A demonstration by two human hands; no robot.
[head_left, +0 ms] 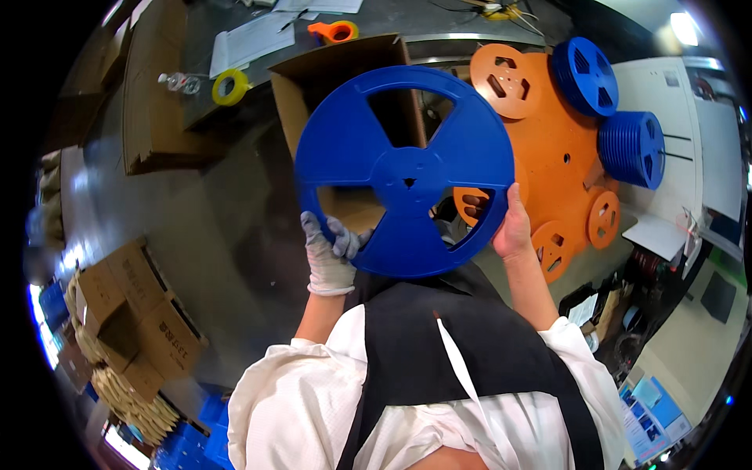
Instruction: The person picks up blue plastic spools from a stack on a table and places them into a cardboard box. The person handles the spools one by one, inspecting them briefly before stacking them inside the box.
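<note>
A large blue plastic reel with wide cut-outs is held up in front of me, its flat face turned toward me. My left hand, in a pale glove, grips its lower left rim. The bare right hand is closed on the right rim, the thumb on the near face and the other fingers largely hidden behind. Behind the reel stands an open cardboard box, partly seen through the cut-outs. To the right is an orange machine plate carrying orange discs.
Two stacks of blue reels, one upper and one lower, stand at the right. A yellow tape roll, an orange tape dispenser, papers and a plastic bottle lie at the back left. Cardboard boxes sit at the lower left.
</note>
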